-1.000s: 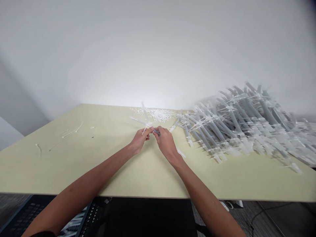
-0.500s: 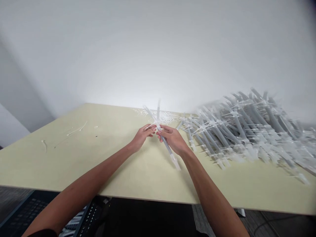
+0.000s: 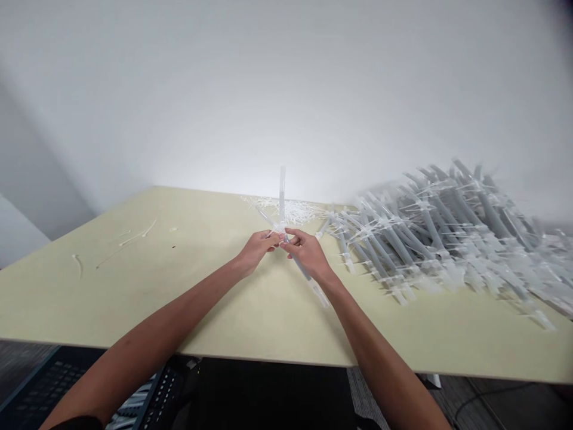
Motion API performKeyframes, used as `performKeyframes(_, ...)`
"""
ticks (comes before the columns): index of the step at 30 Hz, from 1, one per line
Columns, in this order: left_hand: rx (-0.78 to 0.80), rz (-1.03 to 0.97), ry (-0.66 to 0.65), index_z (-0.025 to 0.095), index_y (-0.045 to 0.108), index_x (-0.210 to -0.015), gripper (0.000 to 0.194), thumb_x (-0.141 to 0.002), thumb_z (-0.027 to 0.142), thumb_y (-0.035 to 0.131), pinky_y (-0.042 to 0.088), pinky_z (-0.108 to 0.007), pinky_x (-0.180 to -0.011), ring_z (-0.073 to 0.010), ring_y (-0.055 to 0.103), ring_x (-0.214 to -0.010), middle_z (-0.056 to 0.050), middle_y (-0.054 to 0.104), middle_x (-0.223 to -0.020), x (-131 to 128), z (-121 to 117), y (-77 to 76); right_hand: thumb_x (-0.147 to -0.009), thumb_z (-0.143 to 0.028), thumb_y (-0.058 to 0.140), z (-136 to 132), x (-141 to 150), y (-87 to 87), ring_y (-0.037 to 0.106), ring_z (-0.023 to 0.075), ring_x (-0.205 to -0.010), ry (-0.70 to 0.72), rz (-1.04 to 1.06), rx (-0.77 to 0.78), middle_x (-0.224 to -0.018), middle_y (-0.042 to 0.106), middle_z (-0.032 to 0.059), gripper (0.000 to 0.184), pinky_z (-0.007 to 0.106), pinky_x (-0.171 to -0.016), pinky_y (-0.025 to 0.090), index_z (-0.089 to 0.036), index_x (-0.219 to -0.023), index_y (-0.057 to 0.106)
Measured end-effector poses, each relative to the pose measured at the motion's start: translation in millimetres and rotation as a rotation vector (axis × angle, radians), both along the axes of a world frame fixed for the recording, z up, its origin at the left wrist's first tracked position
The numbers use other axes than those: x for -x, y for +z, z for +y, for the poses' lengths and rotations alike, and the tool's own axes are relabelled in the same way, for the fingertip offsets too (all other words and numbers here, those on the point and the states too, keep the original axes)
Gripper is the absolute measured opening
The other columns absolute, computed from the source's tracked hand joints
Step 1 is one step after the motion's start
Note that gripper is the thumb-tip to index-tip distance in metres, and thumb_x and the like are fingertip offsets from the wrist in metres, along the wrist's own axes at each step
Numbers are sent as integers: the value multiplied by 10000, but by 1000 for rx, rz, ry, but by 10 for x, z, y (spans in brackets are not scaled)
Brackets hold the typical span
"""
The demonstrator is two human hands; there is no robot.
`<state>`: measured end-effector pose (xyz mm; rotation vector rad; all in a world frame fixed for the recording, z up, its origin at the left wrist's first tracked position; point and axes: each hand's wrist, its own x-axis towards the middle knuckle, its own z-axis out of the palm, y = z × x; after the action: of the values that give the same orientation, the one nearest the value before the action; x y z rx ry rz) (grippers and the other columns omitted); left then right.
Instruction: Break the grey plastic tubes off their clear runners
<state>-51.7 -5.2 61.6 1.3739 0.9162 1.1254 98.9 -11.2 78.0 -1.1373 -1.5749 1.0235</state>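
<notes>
Both hands are at the joint of a Y-shaped piece of plastic tubing (image 3: pixel 282 200), held above the middle of the table. One clear branch points up, a thinner one slants up to the left, and a grey leg with a clear end runs down to the right under my right hand. My left hand (image 3: pixel 260 249) pinches at the joint, fingertips closed. Thumb and fingers of my right hand (image 3: pixel 307 251) are closed on the tubing just below it. Fingertips of the two hands nearly touch, and they partly hide the joint.
A large heap of similar grey tubing pieces (image 3: pixel 394 239) covers the table's right side. Behind my hands lies a pile of thin white strips (image 3: pixel 299 210). A few loose white strips (image 3: pixel 138 237) lie on the left. Under the table's edge stands a dark blue crate (image 3: pixel 40 382).
The tubing has turned in my hands: one branch now stands upright and the grey leg points down to the right. My left fingers, apart from it half a second ago, have closed at the joint.
</notes>
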Motion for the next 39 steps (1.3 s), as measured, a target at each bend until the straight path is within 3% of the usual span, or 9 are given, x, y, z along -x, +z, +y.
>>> performKeyframes(4, -13, -30, 36, 135, 569, -759, 353, -738, 487, 572, 407, -304, -762, -148, 522, -761, -60, 575, -800, 0, -1, 3, -658, -327, 666, 10, -1, -1, 519, 113, -537, 40, 104, 0, -644, 544, -23, 422, 283, -590, 440, -174, -1048, 609)
performKeyframes(10, -62, -107, -57, 132, 563, -739, 386, -806, 503, 478, 414, -289, -701, -125, 492, -677, -53, 542, -760, -22, -42, 54, -713, -327, 624, -69, -11, 114, 514, 126, -655, 232, 430, 117, -745, 545, 15, 356, 246, -532, 408, -186, -1039, 598)
performKeyframes(15, -86, -122, -44, 146, 552, -682, 405, -818, 511, 438, 414, -297, -687, -119, 458, -618, -22, 489, -639, -57, -64, 80, -735, -341, 604, -130, 17, 151, 554, 160, -719, 320, 425, 173, -770, 585, 56, 268, 254, -566, 421, -165, -935, 612)
performKeyframes(20, -118, -81, -4, 155, 507, -608, 377, -812, 468, 456, 404, -279, -627, -109, 424, -572, -3, 438, -589, -58, -63, 61, -785, -473, 528, -119, 36, 143, 573, 172, -729, 302, 415, 169, -754, 604, 70, 345, 287, -621, 449, -161, -893, 629)
performKeyframes(26, -191, -46, 79, 166, 507, -639, 395, -847, 482, 395, 390, -274, -582, -113, 445, -532, 9, 437, -556, -128, -103, 35, -747, -454, 592, -65, 6, 91, 552, 139, -672, 242, 437, 119, -768, 598, 49, 316, 291, -645, 444, -166, -861, 653)
performKeyframes(34, -402, 300, 365, 184, 479, -623, 390, -880, 441, 340, 339, -256, -573, -118, 460, -543, 10, 498, -570, -195, -296, 110, -696, -446, 633, -4, 79, -80, 523, 149, -639, 58, 382, 40, -697, 579, 30, 285, 302, -606, 449, -177, -779, 673)
performKeyframes(39, -383, 233, 285, 179, 483, -625, 385, -882, 431, 346, 358, -247, -566, -112, 466, -539, 14, 488, -557, -193, -288, 107, -735, -441, 608, -34, 54, -85, 534, 146, -654, 201, 504, 91, -723, 595, 37, 295, 289, -601, 430, -171, -845, 654)
